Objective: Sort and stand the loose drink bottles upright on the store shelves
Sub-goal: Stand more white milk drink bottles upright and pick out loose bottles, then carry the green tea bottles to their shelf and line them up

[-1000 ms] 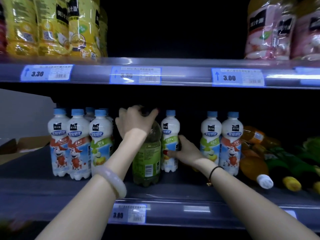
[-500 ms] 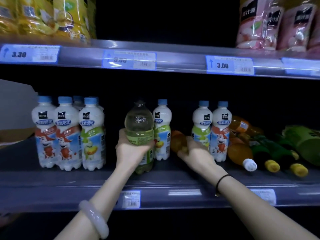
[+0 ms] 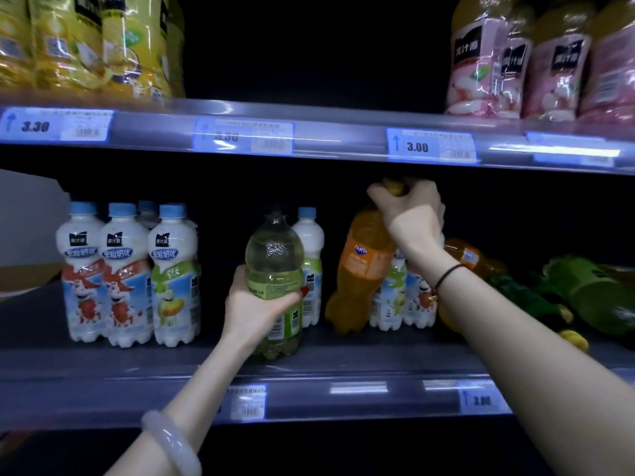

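- Left hand (image 3: 256, 305) wraps the pale green bottle (image 3: 274, 269), upright on the middle shelf (image 3: 103, 383).
- Right hand (image 3: 410, 218) grips the orange Fanta bottle (image 3: 360, 269) by its top, tilted, base near the shelf.
- Green bottles (image 3: 591, 293) lie sideways at right.

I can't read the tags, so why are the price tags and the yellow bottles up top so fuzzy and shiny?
Head view: dim light; the upper shelf's blue paper price tags are smeared by motion blur and streaked with white glare; the yellow-labelled plastic bottles above are blurred too; the wide lens bends the grey metal shelf edge; the pale green bottle in the left hand looks sharper.
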Available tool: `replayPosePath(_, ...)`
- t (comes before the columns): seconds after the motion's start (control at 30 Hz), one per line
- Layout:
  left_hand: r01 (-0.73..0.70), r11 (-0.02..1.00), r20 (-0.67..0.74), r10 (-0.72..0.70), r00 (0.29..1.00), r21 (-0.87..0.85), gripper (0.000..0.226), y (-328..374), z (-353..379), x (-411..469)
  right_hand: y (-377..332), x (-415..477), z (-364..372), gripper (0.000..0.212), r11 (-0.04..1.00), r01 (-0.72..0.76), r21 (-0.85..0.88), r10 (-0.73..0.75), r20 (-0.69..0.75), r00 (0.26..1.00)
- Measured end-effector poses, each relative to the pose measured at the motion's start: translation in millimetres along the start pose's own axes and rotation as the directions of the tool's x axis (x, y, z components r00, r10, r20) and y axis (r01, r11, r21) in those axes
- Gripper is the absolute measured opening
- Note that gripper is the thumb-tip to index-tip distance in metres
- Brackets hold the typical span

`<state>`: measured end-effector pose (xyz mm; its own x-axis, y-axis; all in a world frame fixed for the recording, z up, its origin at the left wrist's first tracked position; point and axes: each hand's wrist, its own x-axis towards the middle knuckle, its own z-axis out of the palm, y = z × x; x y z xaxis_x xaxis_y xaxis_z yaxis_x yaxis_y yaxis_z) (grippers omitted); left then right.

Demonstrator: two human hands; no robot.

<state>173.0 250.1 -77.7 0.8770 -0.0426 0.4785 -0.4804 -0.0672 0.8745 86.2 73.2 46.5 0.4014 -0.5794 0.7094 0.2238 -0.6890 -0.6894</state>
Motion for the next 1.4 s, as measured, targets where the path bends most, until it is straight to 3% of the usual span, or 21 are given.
replayPosePath(0.17,-0.002,1.000,0.030,0.002,1.000,0.004,0.063,-3.0,0.2,1.2,3.6,8.5,12.0,0.040,0.973,-0.134,0.190,0.104,0.162,0.981)
replayPosePath(0.27,-0.004,1.000,0.053,0.004,0.999,0.001,0.068,-3.1,-0.4,0.2,12.6,-4.0,10.8,0.060,0.923,-0.239,0.301,0.158,0.269,0.950)
replayPosePath(0.33,-0.011,1.000,0.069,0.012,0.998,-0.005,0.072,-1.3,0.1,-1.5,20.4,-11.1,0.7,0.069,0.924,-0.230,0.305,0.125,0.327,0.937)
replayPosePath(0.4,-0.014,1.000,0.079,0.015,0.997,-0.020,0.072,1.1,2.0,-4.2,29.2,-13.1,-15.0,0.060,0.930,-0.196,0.311,0.053,0.415,0.908)
replayPosePath(0.53,-0.022,0.999,0.118,0.027,0.993,-0.046,0.065,4.4,5.3,-9.5,41.8,-17.3,-39.7,0.063,0.971,-0.143,0.190,0.014,0.554,0.832)
replayPosePath(0.67,-0.117,0.992,0.127,0.121,0.985,-0.037,0.072,11.4,11.6,-21.9,55.4,-40.5,-43.5,0.064,0.975,-0.008,0.224,-0.094,0.444,0.891)
replayPosePath(0.87,-0.277,0.959,0.156,0.282,0.947,-0.050,0.071,41.0,24.8,-47.1,49.9,-61.4,-59.3,0.063,0.920,0.129,0.371,-0.248,0.294,0.923)
replayPosePath(0.97,-0.313,0.943,0.181,0.328,0.927,-0.109,0.073,65.2,35.2,-61.4,48.8,-62.4,-80.9,0.056,0.869,0.104,0.483,-0.210,0.172,0.962)
replayPosePath(1.1,-0.343,0.922,0.281,0.383,0.880,-0.180,0.073,100.6,60.5,-85.3,48.8,-56.2,-125.0,0.058,0.864,0.123,0.488,-0.186,0.084,0.979)
replayPosePath(1.3,-0.298,0.926,0.377,0.369,0.850,-0.233,0.069,139.2,124.4,-149.4,78.0,-53.2,-219.5,0.064,0.893,0.061,0.446,-0.116,0.097,0.988)
replayPosePath(1.4,-0.233,0.933,0.424,0.336,0.841,-0.276,0.073,147.4,171.4,-192.8,107.0,-56.2,-280.5,0.052,0.917,0.018,0.399,-0.086,0.155,0.984)
